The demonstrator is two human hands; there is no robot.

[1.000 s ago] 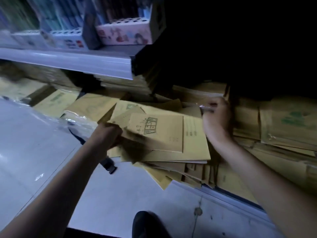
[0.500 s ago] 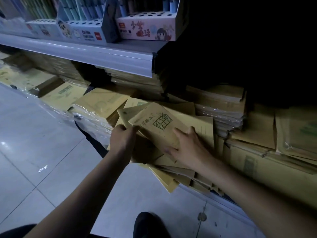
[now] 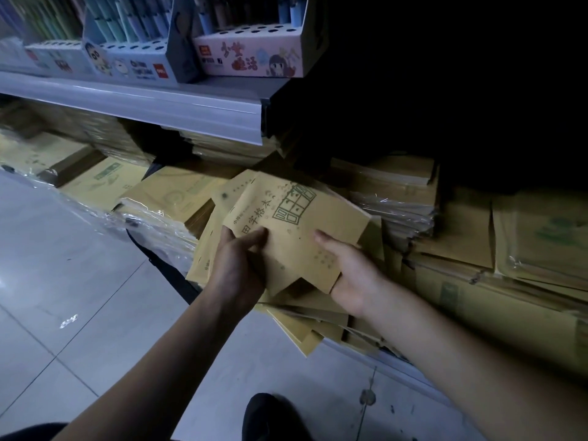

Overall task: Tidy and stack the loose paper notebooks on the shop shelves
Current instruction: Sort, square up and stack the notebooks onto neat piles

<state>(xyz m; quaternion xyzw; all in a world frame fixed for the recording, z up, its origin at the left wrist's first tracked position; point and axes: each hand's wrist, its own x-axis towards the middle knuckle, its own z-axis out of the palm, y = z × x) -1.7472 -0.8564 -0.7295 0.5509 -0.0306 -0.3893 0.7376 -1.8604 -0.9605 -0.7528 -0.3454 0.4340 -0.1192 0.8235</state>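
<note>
In the middle of the frame, the left hand [image 3: 238, 265] grips a few tan notebooks [image 3: 296, 227] by their left edge, thumb on top. The right hand [image 3: 353, 275] pinches their lower right corner, thumb on top too. A messy pile [image 3: 305, 329] lies just under them. At the upper left, pen boxes [image 3: 251, 58] stand on the grey shelf [image 3: 159, 103].

The right hand [image 3: 353, 276] hides its fingers under the notebook [image 3: 299, 246]; only the thumb shows. The left hand [image 3: 237, 268] likewise shows just its back and thumb. The pens [image 3: 127, 23] in the display boxes [image 3: 251, 60] are cut off by the top edge. The upper right is lost in darkness (nothing readable there). The stacks [image 3: 35, 151] at far left are blurred. A dark shoe [image 3: 270, 418] is cropped at the bottom.
</note>
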